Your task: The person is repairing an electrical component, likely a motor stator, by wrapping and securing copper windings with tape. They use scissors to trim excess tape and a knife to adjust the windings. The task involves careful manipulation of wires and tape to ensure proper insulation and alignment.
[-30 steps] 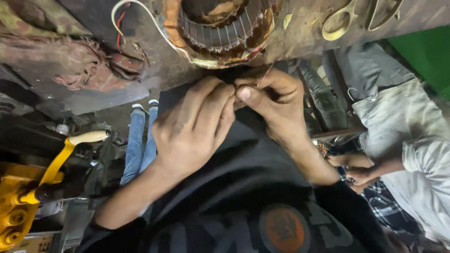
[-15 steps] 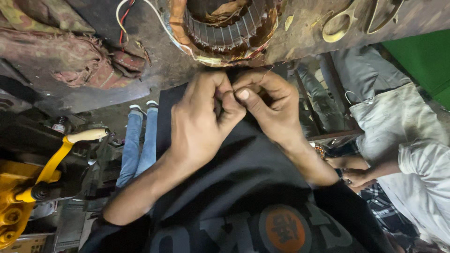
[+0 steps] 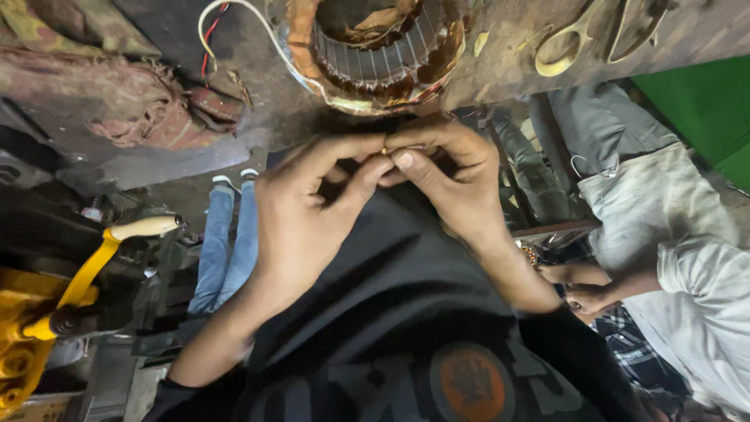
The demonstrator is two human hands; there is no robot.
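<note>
- Left hand and right hand meet fingertip to fingertip just below the motor stator; both pinch a small wire end (too small to make out clearly).
- Left hand: thumb and forefinger closed narrow on the wire end. Right hand: fingers curled, thumb pressed against the same spot.
- Stator sits on the worktop just beyond the hands, copper windings showing, white wire looping off beyond the left hand.
- Scissors beyond the right hand, well apart.
- Yellow lever far out past the left hand.
- Another person's hand beside the right forearm.
</note>
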